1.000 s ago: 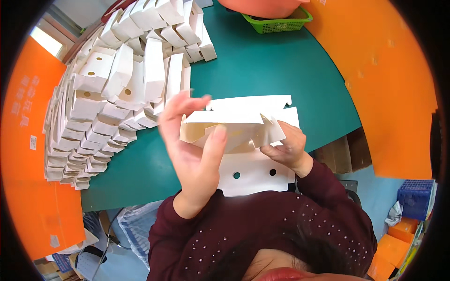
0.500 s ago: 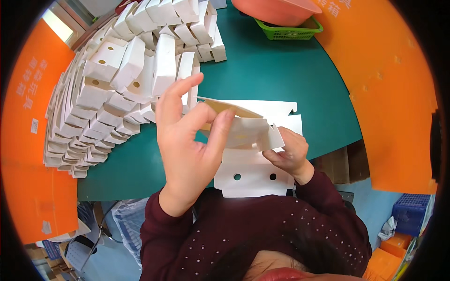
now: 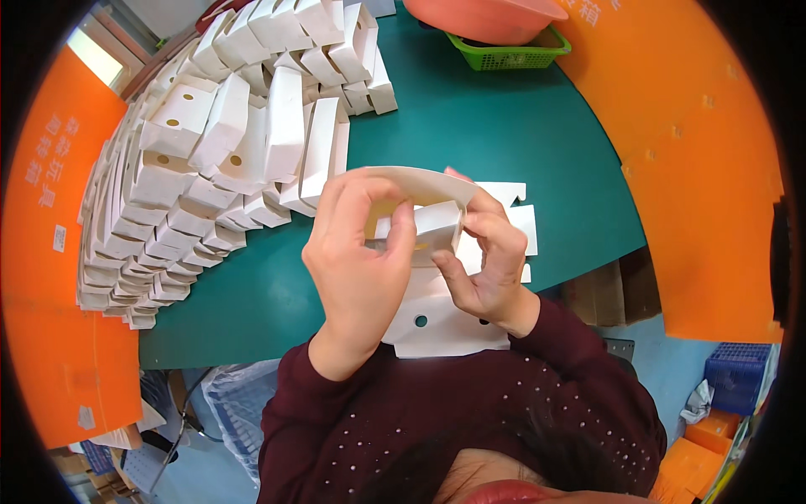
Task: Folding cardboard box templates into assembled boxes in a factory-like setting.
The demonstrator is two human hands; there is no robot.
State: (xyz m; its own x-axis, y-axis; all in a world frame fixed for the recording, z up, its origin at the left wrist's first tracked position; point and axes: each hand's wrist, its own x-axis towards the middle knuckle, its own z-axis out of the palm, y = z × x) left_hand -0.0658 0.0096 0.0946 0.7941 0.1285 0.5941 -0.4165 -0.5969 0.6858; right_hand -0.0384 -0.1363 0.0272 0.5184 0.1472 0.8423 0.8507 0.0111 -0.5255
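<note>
A half-folded white carton (image 3: 430, 222) is held up above the near part of the green tabletop (image 3: 478, 126), in front of the chest, with its long axis set roughly left to right and its hollow turned toward the wearer. Between the 2 hands no gap to the carton is left: the left end is grasped by the left hand (image 3: 359, 245), the thumb laid inside and the fingers wrapped around the outside, while the right end is pinched by the right hand (image 3: 494, 262), its index finger set at the short end fold and its thumb below. The far panel is bowed, and by its curve the fingertips behind are partly hidden. Beneath the carton, by the near edge of the tabletop, flat white cardboard (image 3: 445, 329) is laid; 2 round holes are shown in it, 1 partly covered by the right hand, and how many sheets are there cannot be told. Along the left edge, a tall stack of white boxes (image 3: 200, 172) is piled, its nearest boxes close beyond the left hand. At the far edge, a salmon basin (image 3: 491, 18) is rested on a green basket (image 3: 505, 59), well apart from both hands. The tabletop is flanked by orange panels (image 3: 688, 160) at left and right.
</note>
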